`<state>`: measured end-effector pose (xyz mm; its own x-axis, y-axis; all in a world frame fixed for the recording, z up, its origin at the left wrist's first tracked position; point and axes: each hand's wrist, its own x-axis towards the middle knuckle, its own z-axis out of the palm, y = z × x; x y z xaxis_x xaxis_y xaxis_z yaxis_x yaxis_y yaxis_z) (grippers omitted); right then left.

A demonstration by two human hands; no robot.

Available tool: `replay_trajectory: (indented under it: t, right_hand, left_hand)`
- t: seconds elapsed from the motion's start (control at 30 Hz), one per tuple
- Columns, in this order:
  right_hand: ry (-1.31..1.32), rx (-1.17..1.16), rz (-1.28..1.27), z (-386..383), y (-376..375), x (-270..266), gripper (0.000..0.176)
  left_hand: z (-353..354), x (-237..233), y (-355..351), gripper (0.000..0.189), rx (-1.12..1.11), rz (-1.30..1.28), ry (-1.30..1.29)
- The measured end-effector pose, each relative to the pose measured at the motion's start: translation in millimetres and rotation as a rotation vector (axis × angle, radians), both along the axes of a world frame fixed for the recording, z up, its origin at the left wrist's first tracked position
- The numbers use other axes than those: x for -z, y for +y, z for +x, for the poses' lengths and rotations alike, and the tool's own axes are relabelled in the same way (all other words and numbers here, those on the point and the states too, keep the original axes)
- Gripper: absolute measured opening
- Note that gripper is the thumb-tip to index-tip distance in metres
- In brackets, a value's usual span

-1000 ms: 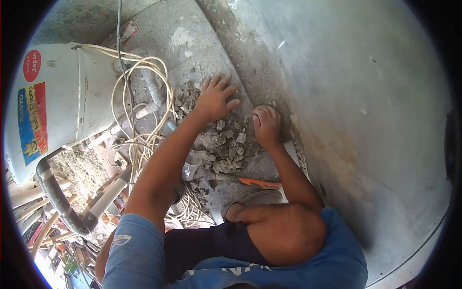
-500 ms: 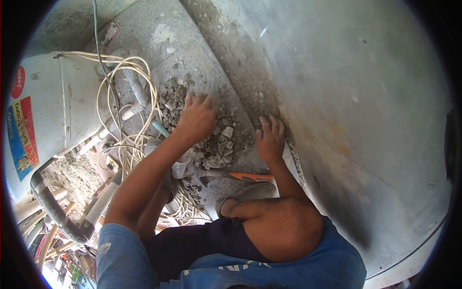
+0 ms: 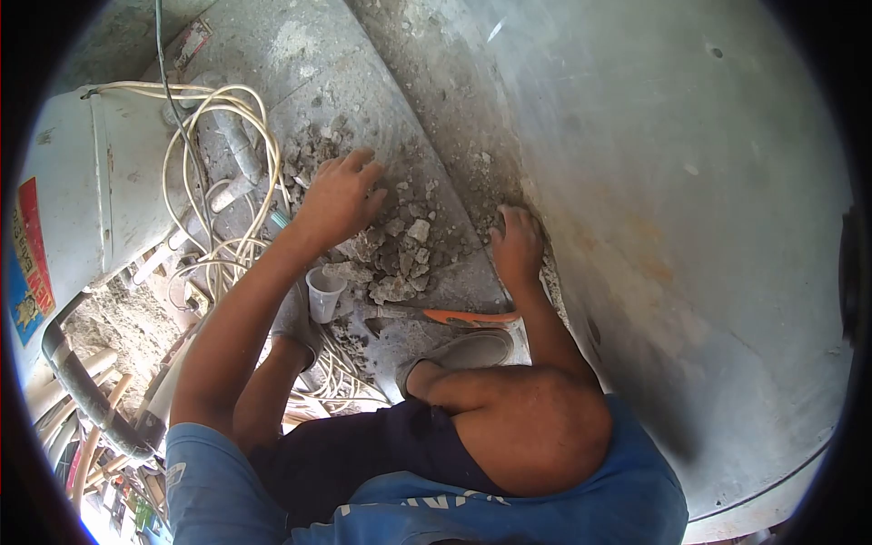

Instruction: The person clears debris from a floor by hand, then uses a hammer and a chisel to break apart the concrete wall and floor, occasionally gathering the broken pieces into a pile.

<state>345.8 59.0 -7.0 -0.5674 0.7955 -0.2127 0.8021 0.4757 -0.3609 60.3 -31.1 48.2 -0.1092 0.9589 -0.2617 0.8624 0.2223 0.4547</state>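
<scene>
Over the upper left part of the grey rubble heap (image 3: 404, 259) is my left hand (image 3: 341, 202), palm down, its fingers apart and nothing visible in them. My right hand (image 3: 519, 245) is low at the foot of the grey wall, beside the concrete slab's edge. Its fingers are curled and close together; what they hold, if anything, is hidden. A clear plastic cup (image 3: 324, 294) stands at the heap's lower left. Below the rubble lies a tool with an orange handle (image 3: 463, 318), its handle end near my right forearm.
Loops of cream cable (image 3: 270, 159) and a grey pipe (image 3: 236, 143) lie left of the heap. A large pale tank (image 3: 68, 195) is at far left, above more pipes and debris. The smooth grey wall (image 3: 690, 227) rises on the right. My shod feet flank the tool's lower side.
My left hand has moved left and up off the middle of the rubble, uncovering more pieces and the cup. My right hand has shifted slightly up and its fingers have drawn together.
</scene>
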Motion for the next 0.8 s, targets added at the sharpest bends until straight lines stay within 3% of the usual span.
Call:
replay_trajectory:
  t: [0.17,0.23,0.37,0.43,0.53,0.57,0.63,0.73,0.8]
  right_hand:
    - [0.245,0.063,0.044,-8,-11,-7,0.037]
    - [0.028,0.064,0.118,-9,-20,-20,0.038]
    - [-0.033,0.026,0.135,-13,-22,9,0.041]
    - [0.229,-0.086,0.037,-16,-13,15,0.048]
    - [0.314,0.011,0.057,-14,-10,-3,0.049]
    - [0.319,0.007,0.058,-12,-11,-8,0.049]
    - [-0.028,0.059,-0.033,-10,-11,-14,0.051]
    - [-0.015,-0.035,0.061,-18,-6,10,0.055]
    - [0.11,-0.036,-0.041,-25,2,20,0.054]
  left_hand:
    - [6,-7,2,0.033,0.006,0.051,-0.042]
    - [7,-8,4,0.032,0.023,0.048,-0.111]
    - [12,-3,5,0.031,0.034,0.054,-0.141]
    - [13,-6,8,0.031,0.054,0.039,-0.165]
    - [9,-14,7,0.031,0.066,-0.013,-0.175]
    - [6,-15,6,0.031,0.063,-0.011,-0.17]
    - [-2,-17,6,0.031,0.074,0.021,-0.156]
    - [-6,-18,9,0.031,0.055,-0.033,-0.16]
    - [-7,-20,9,0.031,0.061,-0.041,-0.155]
